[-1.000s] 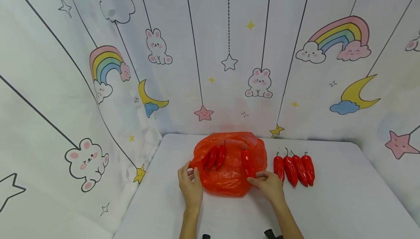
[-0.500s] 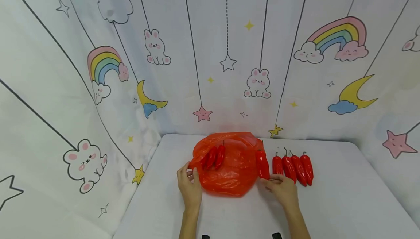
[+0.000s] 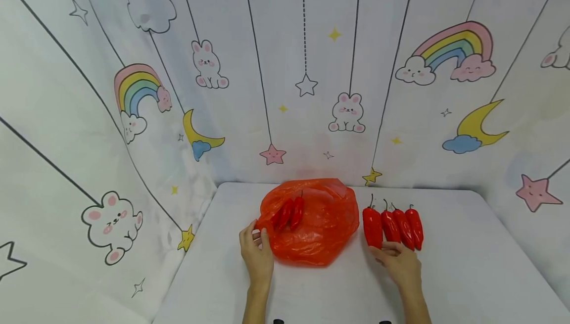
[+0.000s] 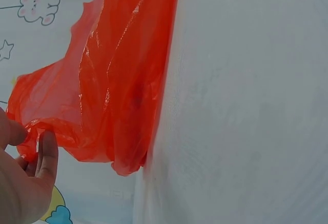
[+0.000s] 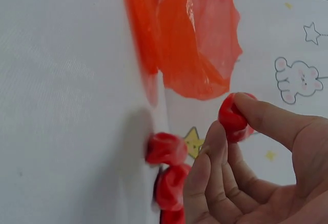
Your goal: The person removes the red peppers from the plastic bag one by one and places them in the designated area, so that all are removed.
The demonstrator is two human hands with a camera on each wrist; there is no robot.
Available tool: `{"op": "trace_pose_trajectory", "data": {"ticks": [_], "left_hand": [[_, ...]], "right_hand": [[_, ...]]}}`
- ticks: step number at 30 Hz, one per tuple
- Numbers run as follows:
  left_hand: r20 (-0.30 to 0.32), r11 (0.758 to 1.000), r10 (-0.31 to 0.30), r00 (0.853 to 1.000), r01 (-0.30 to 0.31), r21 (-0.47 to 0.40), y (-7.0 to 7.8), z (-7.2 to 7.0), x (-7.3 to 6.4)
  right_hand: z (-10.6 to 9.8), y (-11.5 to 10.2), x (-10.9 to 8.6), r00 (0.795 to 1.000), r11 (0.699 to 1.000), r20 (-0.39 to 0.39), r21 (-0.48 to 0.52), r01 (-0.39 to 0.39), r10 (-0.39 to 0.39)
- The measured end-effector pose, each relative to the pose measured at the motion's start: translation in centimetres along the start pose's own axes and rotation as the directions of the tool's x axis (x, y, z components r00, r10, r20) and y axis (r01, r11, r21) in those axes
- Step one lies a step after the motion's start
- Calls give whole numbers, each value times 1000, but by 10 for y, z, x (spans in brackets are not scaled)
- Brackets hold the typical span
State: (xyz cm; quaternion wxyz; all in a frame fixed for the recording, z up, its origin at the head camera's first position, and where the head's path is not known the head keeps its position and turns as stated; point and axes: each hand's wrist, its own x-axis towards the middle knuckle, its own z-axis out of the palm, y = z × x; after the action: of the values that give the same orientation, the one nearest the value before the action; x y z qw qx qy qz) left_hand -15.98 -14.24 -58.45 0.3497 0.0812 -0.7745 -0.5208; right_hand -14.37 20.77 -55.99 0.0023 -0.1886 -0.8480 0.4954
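My right hand pinches the lower end of a red chili pepper between thumb and fingers. The right wrist view shows that pepper raised off the table. It hangs at the left end of a row of red chili peppers, hiding part of the row. My left hand pinches the left edge of a thin red plastic bag. In the left wrist view, thumb and fingers grip the bag's rim. A few more chili peppers lie at the bag's left side.
Everything rests on a white table. A white cloth backdrop with printed rabbits, stars and rainbows stands behind and at both sides. Dark objects show at the bottom edge of the head view.
My right hand has carried the chili pepper rightward, from over the red bag to the left end of the row. The left hand has stayed at the bag's edge.
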Motion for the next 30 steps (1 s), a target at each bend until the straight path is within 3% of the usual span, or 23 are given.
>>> {"op": "trace_pose_trajectory", "data": {"ticks": [7,18,30], "left_hand": [[6,1000,-4,1000,4,10,-1,0,-1],[9,1000,-11,1000,11,5,-1,2,-1],[22,1000,-28,999,28,11,1,2,-2]], "right_hand": [[-7,10,-1,997,998,-53,10,-59,59],[-15,21,-1,987,997,-148,-7,-70,69],[-29,36,0,979,994,-171,16,-110,111]]}}
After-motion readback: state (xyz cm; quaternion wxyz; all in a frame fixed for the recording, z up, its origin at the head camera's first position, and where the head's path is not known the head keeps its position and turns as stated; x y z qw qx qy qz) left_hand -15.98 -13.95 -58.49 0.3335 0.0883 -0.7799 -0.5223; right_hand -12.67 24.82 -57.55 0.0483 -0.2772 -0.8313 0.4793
